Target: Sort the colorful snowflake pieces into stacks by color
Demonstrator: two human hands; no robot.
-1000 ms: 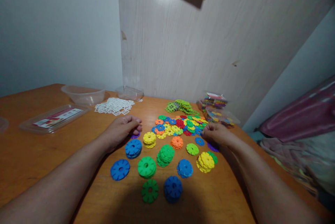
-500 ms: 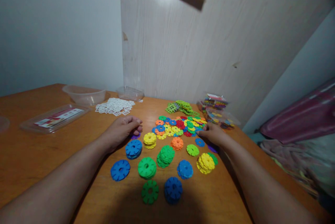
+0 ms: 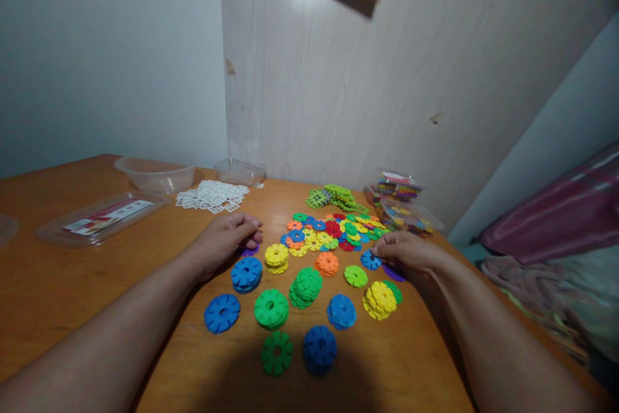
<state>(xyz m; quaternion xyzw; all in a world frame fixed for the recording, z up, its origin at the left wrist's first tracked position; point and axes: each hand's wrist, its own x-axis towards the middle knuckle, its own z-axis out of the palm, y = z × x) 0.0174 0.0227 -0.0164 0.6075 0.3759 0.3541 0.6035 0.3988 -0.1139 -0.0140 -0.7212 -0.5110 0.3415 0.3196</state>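
My right hand (image 3: pixel 403 250) pinches a blue notched disc (image 3: pixel 370 261) at its far edge, low over the table. A purple disc (image 3: pixel 394 272) lies partly under that hand. My left hand (image 3: pixel 232 236) rests loosely curled on the table, with nothing visible in its fingers. Partly covered by it is another purple disc (image 3: pixel 250 250). Between the hands are sorted discs: a yellow stack (image 3: pixel 276 258), a blue stack (image 3: pixel 246 273), green stacks (image 3: pixel 306 285), an orange disc (image 3: pixel 327 263) and a lime disc (image 3: pixel 356 276). Beyond them spreads a mixed pile of colourful discs (image 3: pixel 333 229).
At the far left stand a clear bowl (image 3: pixel 157 178), a clear lid (image 3: pixel 101 218) and a heap of white square pieces (image 3: pixel 213 196). Green lattice pieces (image 3: pixel 333 197) lie at the back. Clear packs (image 3: pixel 399 187) sit at the back right, near the wall (image 3: pixel 309 91).
My right hand has moved from the pile's right edge slightly towards me, bringing a blue disc over the spot where a blue disc lay. My left hand has stayed still.
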